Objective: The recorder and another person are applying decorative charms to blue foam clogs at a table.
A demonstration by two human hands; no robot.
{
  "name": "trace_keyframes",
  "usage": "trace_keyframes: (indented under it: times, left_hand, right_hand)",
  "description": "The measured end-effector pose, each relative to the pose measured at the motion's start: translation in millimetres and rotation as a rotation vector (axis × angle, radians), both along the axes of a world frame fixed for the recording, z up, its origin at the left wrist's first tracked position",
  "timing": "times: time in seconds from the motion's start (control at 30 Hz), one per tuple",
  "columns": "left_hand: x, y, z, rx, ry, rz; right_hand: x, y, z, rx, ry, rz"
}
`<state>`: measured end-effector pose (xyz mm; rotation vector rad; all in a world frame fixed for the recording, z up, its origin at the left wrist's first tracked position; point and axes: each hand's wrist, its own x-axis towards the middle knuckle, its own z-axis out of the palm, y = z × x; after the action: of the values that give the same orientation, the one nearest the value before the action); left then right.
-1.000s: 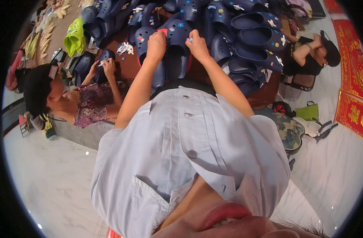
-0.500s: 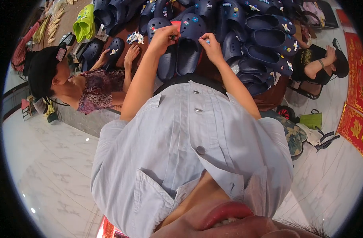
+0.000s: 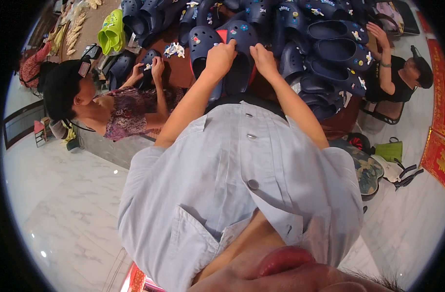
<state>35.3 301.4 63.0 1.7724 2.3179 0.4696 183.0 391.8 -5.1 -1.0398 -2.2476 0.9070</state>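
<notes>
Head view: both forearms reach up from the pale blue shirt point(image 3: 232, 180) to a brown bench point(image 3: 183, 73) crowded with navy clogs. The left hand point(image 3: 220, 57) is curled over the heel rim of one clog point(image 3: 242, 53) that lies straight ahead, its fingers closed on that rim. The right hand point(image 3: 263, 56) grips the same clog on its right edge, fingers bent around the rim. A red patch shows just beside the clog between the 2 hands; what it is cannot be told. A second clog point(image 3: 203, 44) with small charms on its top lies touching the held one on the left.

Left of the bench a person in a patterned top point(image 3: 130, 112) works with both hands on a dark clog point(image 3: 147, 61); a cluster of small white charms point(image 3: 173, 49) lies near them. A lime green pair point(image 3: 110, 31) sits further up the bench. More navy clogs point(image 3: 334, 48) are heaped on the right, where another person in black point(image 3: 392, 78) rests an arm among them. A green bag point(image 3: 390, 151) stands on the pale floor point(image 3: 62, 204).
</notes>
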Motion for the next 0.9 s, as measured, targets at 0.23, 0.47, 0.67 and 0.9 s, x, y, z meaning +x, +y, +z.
trace_keyframes:
  times: [0.23,0.47,0.67,0.9]
  left_hand:
    - [7,1,-3,0.044,0.121,0.023]
    - [6,1,-6,0.053,0.206,0.004]
    - [3,-2,-2,0.027,0.153,0.025]
    - [-23,3,-5,-0.044,-0.25,0.015]
  right_hand:
    - [-3,0,-1,0.033,0.131,0.015]
    - [7,2,-32,-0.846,0.677,-0.068]
    - [17,11,-8,-1.193,0.805,-0.068]
    - [25,34,-6,-1.244,0.909,-0.017]
